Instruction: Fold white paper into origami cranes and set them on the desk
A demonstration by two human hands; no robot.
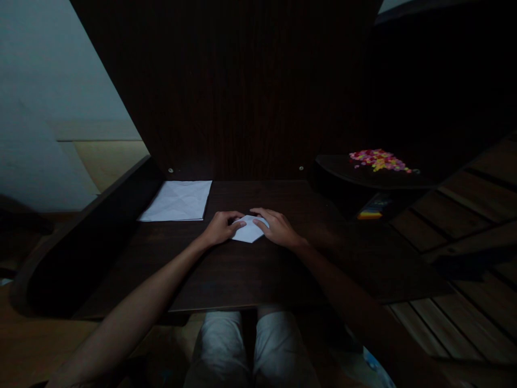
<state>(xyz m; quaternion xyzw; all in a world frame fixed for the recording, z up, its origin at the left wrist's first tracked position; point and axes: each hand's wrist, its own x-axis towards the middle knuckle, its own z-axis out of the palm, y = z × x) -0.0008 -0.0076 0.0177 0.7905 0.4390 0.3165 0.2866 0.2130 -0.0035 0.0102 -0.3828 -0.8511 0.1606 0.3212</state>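
A folded piece of white paper (249, 232) with angled edges lies on the dark wooden desk, a corner pointing toward me. My left hand (223, 227) grips its left side, thumb on top and fingers curled at the far edge. On the other side my right hand (278, 226) does the same, its thumb pressing the upper face and its fingers bent around the far side. The undersides of the fingers are hidden. A stack of white paper sheets (177, 200) with crease lines rests to the left of my left hand.
At the right, a raised rounded shelf (335, 166) bears a pile of small pink, red and yellow pieces (380, 160). Beneath it sits a colourful item (370, 210). A side panel (81, 237) bounds the desk on the left, and a tall back panel (242, 91) stands behind.
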